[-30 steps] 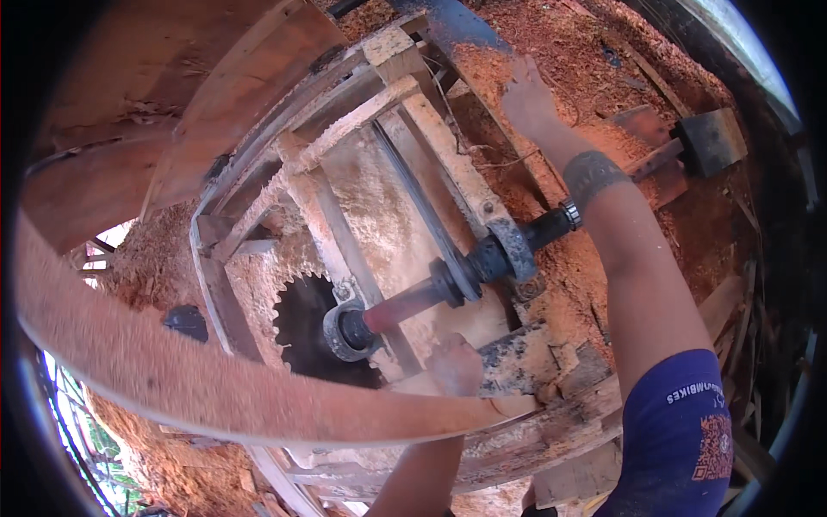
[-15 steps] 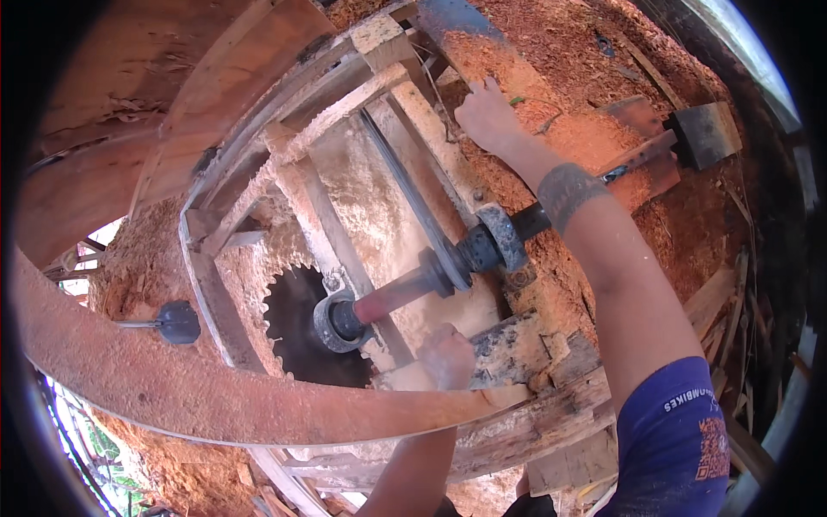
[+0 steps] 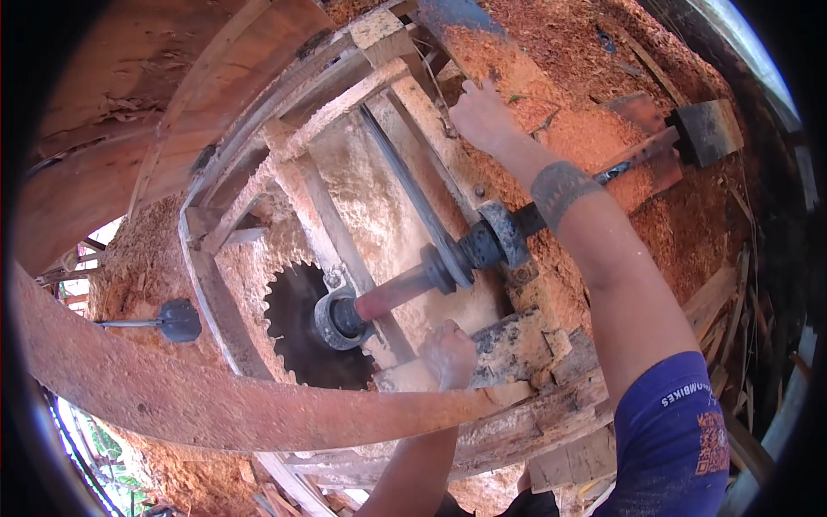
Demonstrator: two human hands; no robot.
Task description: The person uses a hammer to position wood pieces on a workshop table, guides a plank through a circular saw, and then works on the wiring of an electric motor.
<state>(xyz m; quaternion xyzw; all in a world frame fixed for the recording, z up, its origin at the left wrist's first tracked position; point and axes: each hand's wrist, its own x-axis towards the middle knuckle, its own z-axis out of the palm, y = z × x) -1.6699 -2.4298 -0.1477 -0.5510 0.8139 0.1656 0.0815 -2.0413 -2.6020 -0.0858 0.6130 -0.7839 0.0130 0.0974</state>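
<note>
the long curved-looking board (image 3: 258,414) sweeps across the lower left, its narrow end by the timber frame's lower beam (image 3: 508,439), its upper edge overlapping the toothed saw blade (image 3: 297,332) in view; whether board and blade touch, i cannot tell. the left hand (image 3: 448,349) is loosely curled beyond the board, near its edge and right of the blade; its grip is hidden. the right hand (image 3: 482,116), fingers partly bent and no object visible in it, is beside the frame's outer rail (image 3: 439,142), over sawdust; how firmly it is closed does not show.

done well, this position calls for treating the blade as live, since its spin cannot be judged here. the left fingers would do best well clear of the teeth, with the board steadied against tipping toward them. the right forearm crosses over the drive shaft (image 3: 396,295) in view, so the wristband (image 3: 564,191) should stay well off it, and the fingers off the drive belt (image 3: 409,185).

against a second ago, the right hand is nearer the rail and its fingers less spread. the board's left part sits lower, so the black round piece (image 3: 179,320), then partly covered, now shows whole with its rod. the left hand's pose is much the same.
</note>
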